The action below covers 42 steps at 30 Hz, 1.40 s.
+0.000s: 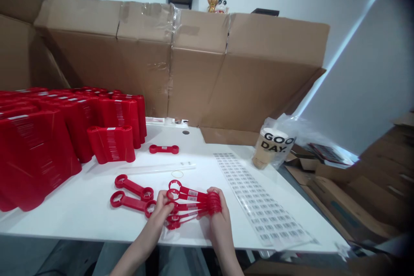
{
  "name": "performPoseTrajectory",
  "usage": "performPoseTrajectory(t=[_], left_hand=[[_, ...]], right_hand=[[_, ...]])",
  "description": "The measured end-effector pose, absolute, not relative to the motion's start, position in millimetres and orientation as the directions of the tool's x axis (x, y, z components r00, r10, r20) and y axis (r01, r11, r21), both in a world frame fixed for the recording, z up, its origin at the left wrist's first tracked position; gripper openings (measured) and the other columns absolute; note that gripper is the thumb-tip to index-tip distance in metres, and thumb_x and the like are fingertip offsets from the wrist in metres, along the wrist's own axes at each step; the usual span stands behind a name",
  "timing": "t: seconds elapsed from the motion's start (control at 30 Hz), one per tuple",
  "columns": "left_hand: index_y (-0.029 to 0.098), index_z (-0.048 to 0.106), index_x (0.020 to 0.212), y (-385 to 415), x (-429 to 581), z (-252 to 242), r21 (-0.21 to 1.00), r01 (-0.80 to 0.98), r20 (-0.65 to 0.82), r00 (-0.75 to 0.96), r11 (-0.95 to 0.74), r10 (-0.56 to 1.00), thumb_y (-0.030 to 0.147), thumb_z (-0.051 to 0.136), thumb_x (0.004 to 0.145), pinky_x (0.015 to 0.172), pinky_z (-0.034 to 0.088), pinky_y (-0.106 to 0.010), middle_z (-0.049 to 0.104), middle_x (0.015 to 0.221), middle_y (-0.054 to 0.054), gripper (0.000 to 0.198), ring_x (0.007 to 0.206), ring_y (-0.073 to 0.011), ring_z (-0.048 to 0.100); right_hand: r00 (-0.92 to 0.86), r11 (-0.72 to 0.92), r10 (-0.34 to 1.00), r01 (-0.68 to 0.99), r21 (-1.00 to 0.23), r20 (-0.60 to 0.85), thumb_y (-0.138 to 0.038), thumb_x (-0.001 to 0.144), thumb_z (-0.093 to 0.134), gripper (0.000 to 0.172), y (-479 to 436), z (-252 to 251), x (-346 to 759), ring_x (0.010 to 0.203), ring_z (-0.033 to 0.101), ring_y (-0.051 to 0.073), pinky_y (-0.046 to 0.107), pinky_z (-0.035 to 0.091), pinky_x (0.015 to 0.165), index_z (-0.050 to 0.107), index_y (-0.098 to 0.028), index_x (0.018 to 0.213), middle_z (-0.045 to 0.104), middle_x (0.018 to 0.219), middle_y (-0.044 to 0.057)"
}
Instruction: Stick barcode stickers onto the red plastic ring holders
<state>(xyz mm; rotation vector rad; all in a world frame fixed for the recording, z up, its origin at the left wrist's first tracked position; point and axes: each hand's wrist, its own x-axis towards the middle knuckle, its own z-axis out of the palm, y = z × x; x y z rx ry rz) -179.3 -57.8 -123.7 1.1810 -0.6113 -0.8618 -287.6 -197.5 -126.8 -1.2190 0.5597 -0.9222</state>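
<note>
Several red plastic double-ring wrenches (192,207) are fanned out between my hands, just above the front edge of the white table. My right hand (218,213) wraps round their stacked right ends. At the left, my left hand (163,209) pinches the spread ring ends. White barcode labels show on the handles of some. To the left of my left hand, two loose red double-ring wrenches (131,198) lie flat on the table. Farther back, a single labelled red wrench (164,149) lies by itself.
Tall stacks of red wrenches (39,155) fill the left side, with a smaller stack (111,144) in front. A barcode label sheet (258,198) lies at right, near a bagged paper cup (270,148). A rubber band (177,174) lies mid-table. Cardboard (197,73) stands along the back.
</note>
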Motion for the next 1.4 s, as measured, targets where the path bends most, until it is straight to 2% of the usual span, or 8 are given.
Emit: performPoseTrajectory(t=[0.13,0.33,0.53,0.67,0.77,0.9,1.13,1.4], left_hand=[[0.023,0.037,0.105,-63.1,-175.4,-135.3,0.97,0.209,-0.028,0.596,0.122,-0.803,0.038,0.052,0.089,0.086,0.049,-0.03,0.057,0.103,-0.004,0.027,0.09,-0.0177,0.06],[0.021,0.044,0.107,-58.3,-177.4,-135.1,0.994,0.079,-0.001,0.683,0.072,-0.731,0.037,0.054,0.089,0.096,0.043,-0.028,0.053,0.112,-0.005,0.026,0.107,-0.0196,0.054],[0.02,0.043,0.112,-58.4,-180.3,-133.2,0.998,0.05,-0.003,0.716,0.048,-0.698,0.049,0.046,0.096,0.098,0.046,-0.037,0.057,0.115,-0.009,0.033,0.11,-0.0248,0.058],[0.021,0.032,0.127,-62.1,-178.1,-138.1,0.996,-0.019,0.07,0.764,0.086,-0.641,0.052,0.05,0.093,0.108,0.045,-0.042,0.04,0.146,-0.018,0.05,0.139,-0.0297,0.042],[0.024,0.018,0.143,-60.0,-177.7,-139.0,0.986,-0.117,0.169,0.696,0.121,-0.698,0.045,0.059,0.087,0.118,0.038,-0.04,0.022,0.16,-0.015,0.073,0.151,-0.0263,0.025],[0.026,0.021,0.149,-54.2,-180.9,-137.4,0.973,-0.227,0.174,0.59,0.044,-0.788,0.031,0.072,0.076,0.119,0.037,-0.043,0.022,0.159,-0.013,0.089,0.146,-0.0287,0.035],[0.014,0.028,0.14,-60.1,-185.7,-146.8,0.934,-0.353,0.166,0.562,-0.054,-0.81,0.025,0.061,0.079,0.12,0.027,-0.053,0.034,0.145,-0.021,0.07,0.139,-0.0317,0.036],[0.019,0.056,0.1,-61.3,-187.6,-134.4,0.888,-0.458,0.194,0.453,-0.041,-0.87,0.035,0.049,0.095,0.097,0.042,-0.039,0.055,0.108,-0.01,0.018,0.106,-0.0254,0.053]], right_hand=[[0.543,0.047,-0.832,0.269,-0.962,0.111,-0.066,0.085,0.065,0.048,-199.7,-130.5,-287.4,0.053,0.053,0.015,0.027,0.046,0.047,0.056,-0.02,0.097,0.056,0.069,-0.001],[0.503,-0.028,-0.854,0.213,-0.977,0.134,-0.056,0.081,0.068,0.041,-205.1,-135.5,-289.0,0.06,0.054,0.018,0.029,0.046,0.054,0.061,-0.018,0.095,0.061,0.074,0.002],[0.485,-0.138,-0.852,0.158,-0.978,0.199,-0.049,0.084,0.064,0.033,-206.9,-133.8,-291.6,0.078,0.058,0.02,0.028,0.047,0.07,0.064,-0.017,0.093,0.064,0.086,0.005],[0.513,-0.169,-0.832,0.131,-0.977,0.213,-0.046,0.085,0.061,0.03,-207.3,-134.8,-291.6,0.078,0.059,0.022,0.029,0.048,0.071,0.063,-0.018,0.094,0.065,0.086,0.005],[0.525,-0.185,-0.823,0.114,-0.976,0.217,-0.044,0.082,0.061,0.029,-208.6,-135.6,-293.0,0.08,0.061,0.023,0.03,0.049,0.072,0.063,-0.017,0.093,0.066,0.087,0.006],[0.564,-0.214,-0.795,0.081,-0.973,0.222,-0.041,0.08,0.06,0.027,-212.6,-136.4,-301.1,0.081,0.063,0.025,0.031,0.05,0.074,0.064,-0.017,0.092,0.068,0.088,0.007],[0.669,-0.289,-0.716,-0.02,-0.957,0.203,-0.026,0.075,0.049,0.027,-221.8,-133.7,-319.6,0.071,0.064,0.023,0.03,0.05,0.062,0.067,-0.016,0.093,0.07,0.085,0.007],[0.695,-0.431,-0.677,-0.107,-0.896,0.243,-0.012,0.072,0.045,0.039,-222.4,-133.0,-337.0,0.1,0.064,0.024,0.032,0.048,0.09,0.067,-0.017,0.104,0.069,0.105,0.007]])
